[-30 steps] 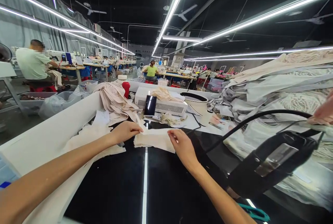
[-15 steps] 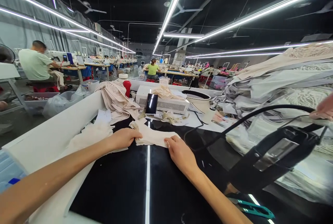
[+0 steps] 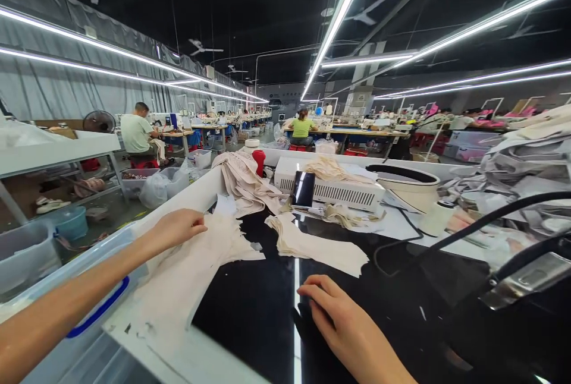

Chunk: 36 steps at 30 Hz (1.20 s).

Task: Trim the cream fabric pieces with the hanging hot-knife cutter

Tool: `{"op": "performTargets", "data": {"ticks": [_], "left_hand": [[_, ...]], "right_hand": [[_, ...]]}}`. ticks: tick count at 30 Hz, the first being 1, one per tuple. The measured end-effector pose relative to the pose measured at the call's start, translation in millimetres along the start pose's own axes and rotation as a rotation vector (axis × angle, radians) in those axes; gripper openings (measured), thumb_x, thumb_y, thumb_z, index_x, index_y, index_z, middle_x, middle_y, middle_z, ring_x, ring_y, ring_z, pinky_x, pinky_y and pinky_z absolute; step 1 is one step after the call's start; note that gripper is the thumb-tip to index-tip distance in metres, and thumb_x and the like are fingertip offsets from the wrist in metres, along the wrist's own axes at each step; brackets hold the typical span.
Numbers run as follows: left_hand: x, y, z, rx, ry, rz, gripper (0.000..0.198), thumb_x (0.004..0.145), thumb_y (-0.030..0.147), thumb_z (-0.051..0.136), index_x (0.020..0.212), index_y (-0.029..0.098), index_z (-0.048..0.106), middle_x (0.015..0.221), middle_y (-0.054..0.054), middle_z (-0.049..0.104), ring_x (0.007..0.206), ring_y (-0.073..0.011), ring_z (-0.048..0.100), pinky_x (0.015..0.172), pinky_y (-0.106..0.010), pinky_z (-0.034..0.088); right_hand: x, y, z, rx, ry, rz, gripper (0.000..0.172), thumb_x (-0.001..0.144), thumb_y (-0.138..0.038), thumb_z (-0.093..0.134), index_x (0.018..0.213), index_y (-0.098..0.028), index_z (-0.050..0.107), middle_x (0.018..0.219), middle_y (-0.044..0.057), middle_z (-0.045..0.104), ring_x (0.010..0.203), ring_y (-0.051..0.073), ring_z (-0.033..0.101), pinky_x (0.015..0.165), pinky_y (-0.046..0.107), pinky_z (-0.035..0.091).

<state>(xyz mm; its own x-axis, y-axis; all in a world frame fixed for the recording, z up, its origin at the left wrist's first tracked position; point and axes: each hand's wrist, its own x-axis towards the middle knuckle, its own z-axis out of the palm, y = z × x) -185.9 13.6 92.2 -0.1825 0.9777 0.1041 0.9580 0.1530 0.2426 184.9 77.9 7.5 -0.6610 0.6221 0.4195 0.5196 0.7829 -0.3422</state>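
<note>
My left hand (image 3: 176,228) rests with curled fingers on a pile of cream fabric pieces (image 3: 196,265) at the left edge of the black table (image 3: 250,312). Whether it grips a piece I cannot make out. My right hand (image 3: 343,327) lies flat on the black table top near me, fingers stretched, holding nothing. A stack of cream fabric strips (image 3: 316,244) lies loose on the table between and beyond my hands, touched by neither.
A white machine box (image 3: 339,191) with a dark phone (image 3: 304,188) leaning on it stands at the back. Beside it are a white bowl (image 3: 408,185), a thread spool (image 3: 435,217) and heaps of garments (image 3: 517,164). A black iron (image 3: 526,277) with cable sits right. Seated workers further off.
Both hands let go of the cream fabric stack. My left hand moved left onto the side pile; my right hand drew back toward me. The view swung left.
</note>
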Motion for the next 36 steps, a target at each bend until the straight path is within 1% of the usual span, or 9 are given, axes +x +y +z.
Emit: {"op": "performTargets", "data": {"ticks": [6,9,18,21,24,28,30,33,36], "left_hand": [[-21.7,-15.6,34.1,-0.035,-0.059,-0.151,0.028,0.086,0.047,0.059,0.077,0.021,0.06,0.081,-0.004,0.071,0.075,-0.0246,0.064,0.061,-0.029,0.032],[-22.3,-17.4,43.5,-0.066,-0.05,-0.166,0.023,0.086,0.042,0.057,0.077,0.021,0.058,0.081,-0.003,0.07,0.076,-0.0236,0.063,0.06,-0.029,0.029],[-34.1,-8.4,34.4,-0.165,0.082,-0.129,0.015,0.087,0.034,0.052,0.079,0.022,0.056,0.084,-0.004,0.071,0.081,-0.0248,0.062,0.065,-0.03,0.034],[-41.1,4.8,24.6,-0.259,0.085,-0.052,0.022,0.092,0.042,0.05,0.085,0.023,0.058,0.093,-0.002,0.073,0.089,-0.0238,0.065,0.074,-0.03,0.042],[-48.3,28.0,20.1,-0.358,0.052,0.044,0.026,0.094,0.048,0.05,0.088,0.024,0.061,0.088,0.002,0.072,0.086,-0.0201,0.065,0.077,-0.028,0.046],[-59.3,67.2,23.8,-0.564,-0.008,0.22,0.021,0.092,0.041,0.057,0.087,0.023,0.065,0.085,0.003,0.07,0.08,-0.0168,0.062,0.076,-0.027,0.047],[-63.6,85.3,27.6,-0.646,-0.059,0.28,0.016,0.09,0.036,0.06,0.085,0.022,0.065,0.084,0.003,0.07,0.078,-0.0157,0.062,0.074,-0.026,0.046],[-65.4,107.4,34.3,-0.743,-0.14,0.329,0.01,0.088,0.029,0.061,0.084,0.021,0.065,0.084,0.002,0.07,0.077,-0.0149,0.061,0.073,-0.025,0.046],[-60.4,122.2,45.5,-0.886,-0.196,0.288,0.008,0.085,0.028,0.066,0.087,0.02,0.063,0.081,0.003,0.066,0.076,-0.0142,0.06,0.069,-0.024,0.044]], "right_hand": [[-6.3,-17.8,1.7,0.032,-0.047,-0.072,0.034,0.1,-0.016,0.038,0.101,-0.026,0.07,0.112,0.007,0.071,0.074,0.017,0.076,0.064,0.028,0.06],[-10.1,-20.8,-0.1,0.036,-0.067,-0.094,0.034,0.1,-0.016,0.039,0.102,-0.027,0.07,0.113,0.006,0.071,0.074,0.017,0.076,0.065,0.027,0.06],[-14.2,-25.9,3.8,0.082,-0.196,-0.081,0.036,0.101,-0.015,0.035,0.104,-0.026,0.07,0.115,0.006,0.07,0.078,0.017,0.075,0.07,0.029,0.059],[-11.4,-34.6,1.6,0.198,-0.196,-0.038,0.033,0.101,-0.019,0.038,0.106,-0.026,0.07,0.11,0.006,0.071,0.083,0.018,0.073,0.074,0.03,0.058],[-6.1,-46.3,-2.9,0.369,-0.144,0.124,0.025,0.098,-0.031,0.052,0.115,-0.027,0.07,0.108,0.005,0.072,0.085,0.019,0.071,0.074,0.029,0.058],[0.9,-59.5,-8.6,0.594,-0.017,0.316,0.054,0.085,-0.044,0.071,0.135,-0.026,0.063,0.128,0.009,0.069,0.112,0.026,0.065,0.092,0.036,0.056],[2.0,-63.6,-10.6,0.691,-0.027,0.352,0.067,0.079,-0.051,0.076,0.138,-0.024,0.061,0.137,0.011,0.065,0.124,0.03,0.06,0.103,0.042,0.051],[-0.8,-67.0,-11.6,0.8,-0.123,0.334,0.059,0.076,-0.059,0.076,0.122,-0.021,0.072,0.125,0.01,0.071,0.117,0.031,0.061,0.104,0.044,0.047],[-6.8,-67.5,-10.9,0.909,-0.155,0.337,0.045,0.081,-0.06,0.072,0.097,-0.018,0.078,0.097,0.007,0.073,0.095,0.026,0.063,0.092,0.039,0.048]]}}
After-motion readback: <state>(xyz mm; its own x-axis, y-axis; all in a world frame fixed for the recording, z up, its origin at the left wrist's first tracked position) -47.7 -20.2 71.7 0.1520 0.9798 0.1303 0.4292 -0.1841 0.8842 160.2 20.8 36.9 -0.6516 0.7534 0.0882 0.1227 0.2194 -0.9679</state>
